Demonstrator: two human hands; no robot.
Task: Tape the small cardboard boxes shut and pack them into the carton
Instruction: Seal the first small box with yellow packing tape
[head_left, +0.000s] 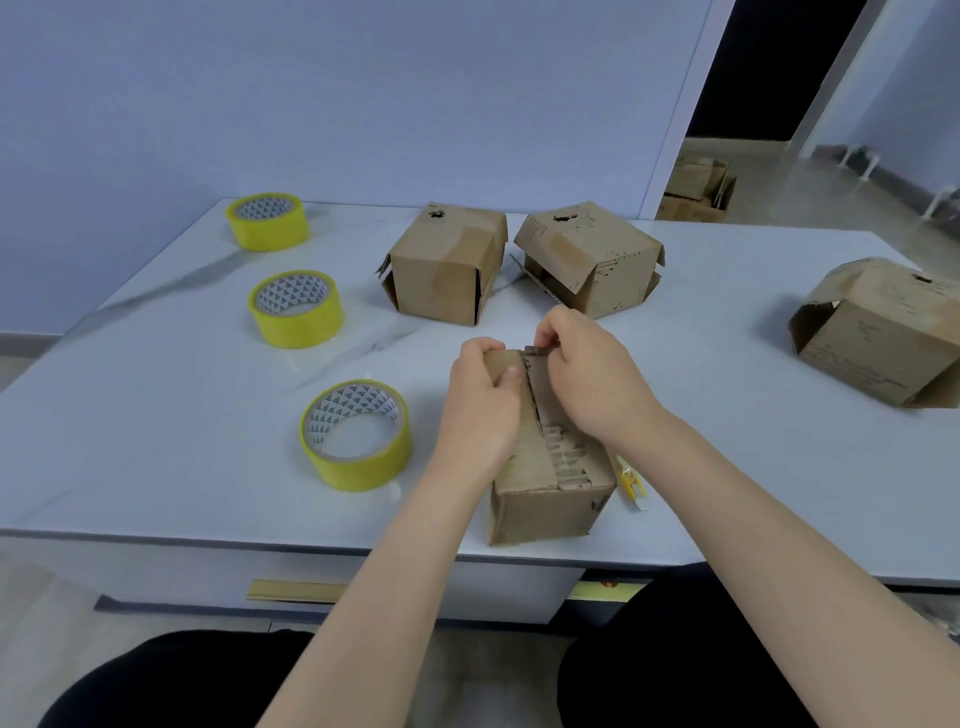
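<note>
A small cardboard box (545, 499) stands near the table's front edge, its top flaps meeting along a middle seam. My left hand (480, 400) grips the left flap at its far end, thumb on the seam. My right hand (587, 374) pinches the far end of the right flap. Three more small boxes stand farther off: one (447, 265) at the centre back, one (587, 257) beside it with loose flaps, and one (878, 332) at the right edge. The nearest yellow tape roll (358, 436) lies left of my left hand.
Two more yellow tape rolls (296, 306) (267, 221) lie along the left side of the white marble table (182, 405). A small yellow cutter (631, 480) lies right of the box. Cartons (696, 189) sit on the floor beyond the doorway.
</note>
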